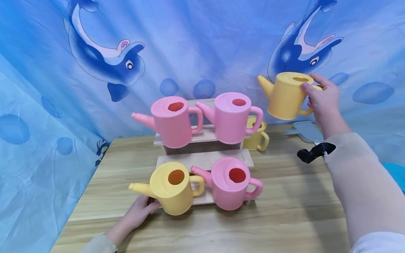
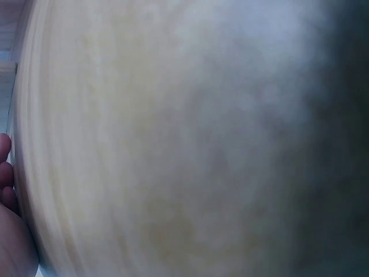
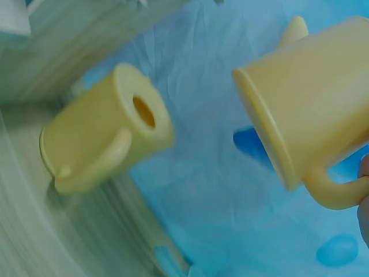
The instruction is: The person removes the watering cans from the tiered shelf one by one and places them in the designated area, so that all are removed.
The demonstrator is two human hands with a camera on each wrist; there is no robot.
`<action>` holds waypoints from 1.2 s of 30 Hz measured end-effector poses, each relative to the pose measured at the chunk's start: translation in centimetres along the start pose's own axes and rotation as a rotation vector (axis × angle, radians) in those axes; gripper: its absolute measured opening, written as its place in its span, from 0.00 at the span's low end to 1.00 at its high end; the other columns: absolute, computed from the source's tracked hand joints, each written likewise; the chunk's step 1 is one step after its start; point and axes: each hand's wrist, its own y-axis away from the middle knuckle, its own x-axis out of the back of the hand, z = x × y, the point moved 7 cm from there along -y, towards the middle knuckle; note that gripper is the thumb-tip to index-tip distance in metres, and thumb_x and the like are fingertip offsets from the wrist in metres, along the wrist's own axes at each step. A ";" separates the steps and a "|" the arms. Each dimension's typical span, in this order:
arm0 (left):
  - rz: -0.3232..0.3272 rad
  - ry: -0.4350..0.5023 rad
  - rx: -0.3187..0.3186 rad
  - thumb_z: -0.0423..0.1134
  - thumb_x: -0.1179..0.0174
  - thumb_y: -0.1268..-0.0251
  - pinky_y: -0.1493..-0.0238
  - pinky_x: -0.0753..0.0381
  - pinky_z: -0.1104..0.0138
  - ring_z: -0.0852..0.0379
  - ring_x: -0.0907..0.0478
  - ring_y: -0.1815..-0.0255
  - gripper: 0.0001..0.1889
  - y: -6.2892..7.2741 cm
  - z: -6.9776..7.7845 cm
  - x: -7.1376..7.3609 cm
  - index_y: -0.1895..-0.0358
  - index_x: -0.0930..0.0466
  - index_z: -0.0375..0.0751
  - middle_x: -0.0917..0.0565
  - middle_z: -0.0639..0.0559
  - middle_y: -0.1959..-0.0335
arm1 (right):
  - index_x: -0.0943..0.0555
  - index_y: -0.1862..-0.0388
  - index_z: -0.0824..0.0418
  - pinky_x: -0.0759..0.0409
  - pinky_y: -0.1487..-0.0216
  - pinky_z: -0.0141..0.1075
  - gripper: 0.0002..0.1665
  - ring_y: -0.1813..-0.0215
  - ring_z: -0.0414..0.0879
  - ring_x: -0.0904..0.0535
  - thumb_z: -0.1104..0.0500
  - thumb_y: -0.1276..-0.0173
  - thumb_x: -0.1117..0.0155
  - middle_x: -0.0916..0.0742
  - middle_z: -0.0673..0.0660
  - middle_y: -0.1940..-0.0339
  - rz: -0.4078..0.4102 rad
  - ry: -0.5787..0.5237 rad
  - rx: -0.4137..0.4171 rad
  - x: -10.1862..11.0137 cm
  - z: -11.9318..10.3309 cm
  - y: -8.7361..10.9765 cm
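My right hand [image 1: 326,100] grips the handle of a yellow watering can [image 1: 289,96], lifted above the table at the right with its spout to the left. My left hand [image 1: 140,211] is low beside the left end of a tiered wooden rack [image 1: 205,160], next to a second yellow watering can [image 1: 172,189] on the lower tier. That can hides part of the fingers, and I cannot tell whether they hold the rack. A pink watering can [image 1: 229,186] stands to its right. Two more pink watering cans, left [image 1: 174,123] and right [image 1: 232,119], stand on the upper tier.
Behind the rack's right side, another yellow watering can [image 1: 256,135] stands on the wooden table [image 1: 284,211]. A pale blue-grey flat object [image 1: 308,131] lies at the back right. A blue dolphin-print curtain [image 1: 196,45] hangs behind the table and along its left.
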 end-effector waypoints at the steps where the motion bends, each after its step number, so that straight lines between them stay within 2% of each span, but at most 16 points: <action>1: -0.002 0.000 -0.005 0.31 0.40 0.42 0.64 0.24 0.69 0.65 0.27 0.66 0.11 0.0 0.0 0.1 0.57 0.26 0.36 0.22 0.52 0.66 | 0.29 0.35 0.44 0.28 0.73 0.26 0.44 0.70 0.41 0.32 0.44 0.55 0.26 0.26 0.49 0.47 0.006 0.029 -0.003 0.4 0.2 0.0; 3: -0.007 -0.005 -0.030 0.30 0.41 0.42 0.65 0.24 0.69 0.65 0.27 0.66 0.10 0.0 0.1 0.1 0.57 0.27 0.36 0.23 0.52 0.66 | 0.30 0.34 0.43 0.28 0.73 0.25 0.45 0.69 0.41 0.32 0.43 0.55 0.27 0.27 0.48 0.47 0.007 0.073 -0.007 1.2 0.7 0.0; 7: -0.004 -0.004 -0.072 0.28 0.42 0.42 0.65 0.24 0.68 0.65 0.26 0.66 0.10 0.0 0.3 0.1 0.58 0.27 0.37 0.23 0.57 0.66 | 0.31 0.33 0.43 0.28 0.76 0.27 0.47 0.73 0.42 0.31 0.45 0.55 0.26 0.27 0.49 0.50 -0.009 0.057 -0.025 2.2 2.1 0.3; 9: -0.001 0.001 -0.077 0.28 0.42 0.42 0.65 0.24 0.68 0.65 0.27 0.66 0.10 0.0 0.3 0.1 0.58 0.27 0.37 0.24 0.58 0.66 | 0.32 0.32 0.45 0.29 0.78 0.28 0.47 0.78 0.42 0.32 0.46 0.54 0.26 0.26 0.49 0.53 -0.014 0.064 -0.021 2.6 3.0 0.5; 12: 0.001 -0.014 -0.072 0.29 0.42 0.42 0.65 0.25 0.68 0.65 0.27 0.66 0.10 0.0 0.3 0.2 0.58 0.27 0.38 0.24 0.58 0.66 | 0.33 0.32 0.48 0.30 0.79 0.27 0.46 0.79 0.41 0.32 0.45 0.52 0.27 0.26 0.49 0.54 0.003 0.102 -0.006 3.0 4.4 0.7; 18: 0.012 -0.037 -0.071 0.30 0.41 0.42 0.66 0.25 0.68 0.65 0.27 0.67 0.09 0.0 0.3 0.3 0.59 0.27 0.39 0.24 0.57 0.67 | 0.36 0.30 0.45 0.29 0.75 0.26 0.46 0.68 0.40 0.30 0.37 0.48 0.35 0.28 0.47 0.53 0.058 0.360 0.014 3.2 7.4 0.6; 22: 0.001 -0.016 -0.073 0.29 0.41 0.42 0.66 0.25 0.68 0.65 0.27 0.66 0.10 0.1 0.3 0.2 0.57 0.27 0.38 0.24 0.56 0.67 | 0.40 0.28 0.43 0.28 0.69 0.27 0.48 0.58 0.42 0.30 0.32 0.47 0.39 0.28 0.55 0.42 0.070 0.479 -0.014 3.2 9.4 0.6; 25: -0.008 0.000 -0.065 0.29 0.42 0.42 0.66 0.25 0.68 0.65 0.27 0.67 0.10 0.0 0.3 0.1 0.56 0.27 0.37 0.24 0.57 0.67 | 0.43 0.27 0.44 0.25 0.56 0.33 0.50 0.45 0.47 0.32 0.30 0.47 0.40 0.32 0.60 0.34 0.058 0.508 -0.039 3.2 10.8 0.7; 28: -0.005 0.005 -0.060 0.29 0.42 0.41 0.67 0.25 0.68 0.65 0.28 0.67 0.10 -0.1 0.3 0.1 0.56 0.27 0.37 0.24 0.58 0.67 | 0.44 0.26 0.45 0.29 0.44 0.43 0.52 0.38 0.53 0.35 0.29 0.47 0.40 0.34 0.62 0.32 0.041 0.513 -0.050 3.1 11.9 0.9; 31: -0.002 0.004 -0.063 0.28 0.43 0.41 0.67 0.25 0.68 0.65 0.28 0.67 0.10 -0.2 0.3 0.1 0.57 0.27 0.37 0.25 0.58 0.67 | 0.45 0.26 0.48 0.32 0.40 0.49 0.54 0.36 0.55 0.37 0.29 0.47 0.41 0.35 0.63 0.31 0.031 0.523 -0.047 3.0 12.8 1.0; 36: -0.003 0.003 -0.082 0.28 0.43 0.42 0.69 0.26 0.68 0.65 0.28 0.69 0.09 -0.1 0.2 0.1 0.58 0.27 0.38 0.25 0.59 0.69 | 0.45 0.26 0.51 0.32 0.41 0.50 0.54 0.36 0.57 0.36 0.29 0.46 0.41 0.35 0.63 0.30 0.038 0.533 -0.038 2.9 14.3 1.1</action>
